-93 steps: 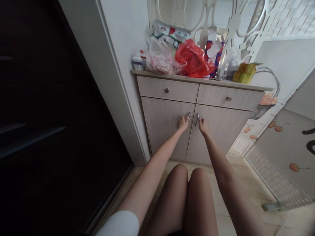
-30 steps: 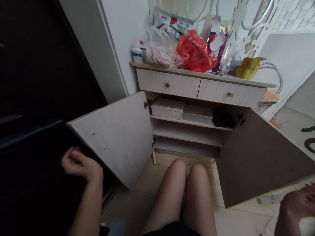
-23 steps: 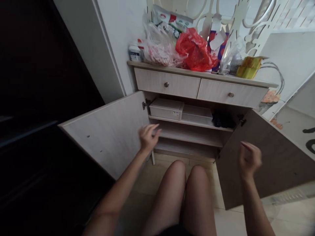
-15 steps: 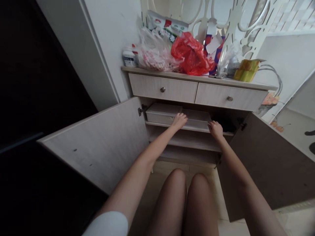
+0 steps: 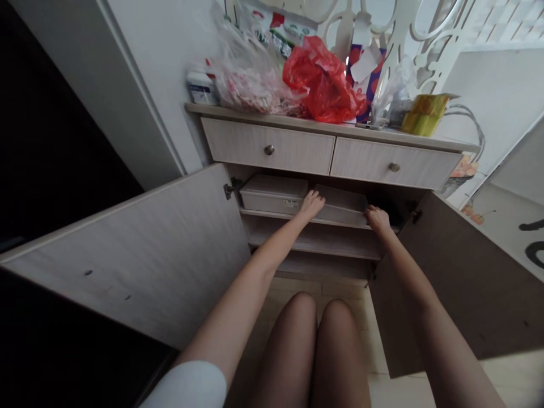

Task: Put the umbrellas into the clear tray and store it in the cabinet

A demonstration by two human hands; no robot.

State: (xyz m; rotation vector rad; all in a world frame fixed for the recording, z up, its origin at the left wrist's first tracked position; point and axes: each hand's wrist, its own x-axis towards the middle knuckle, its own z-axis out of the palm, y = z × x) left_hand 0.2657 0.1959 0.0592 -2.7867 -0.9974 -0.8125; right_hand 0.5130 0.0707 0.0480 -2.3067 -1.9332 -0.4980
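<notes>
Room: dim, cool light is spreading softly, with the white tiles (image 5: pixel 499 25) at upper right showing brightest.
Left edge: the far left is sinking into near-black, losing detail.
Doors: the left door (image 5: pixel 140 255) is catching pale grey light; the right door (image 5: pixel 467 283) is lying in brownish shadow.
Shelves (image 5: pixel 331 239): gloom is deepening toward the back.
Bin (image 5: pixel 342 214): its sides are looking hazy.
Red bag (image 5: pixel 325 82): creases are glinting faintly.
Hands: left hand (image 5: pixel 313 204) and right hand (image 5: pixel 378 219) are appearing slightly soft.
Lens: wide-angle distortion is stretching the left door.
</notes>
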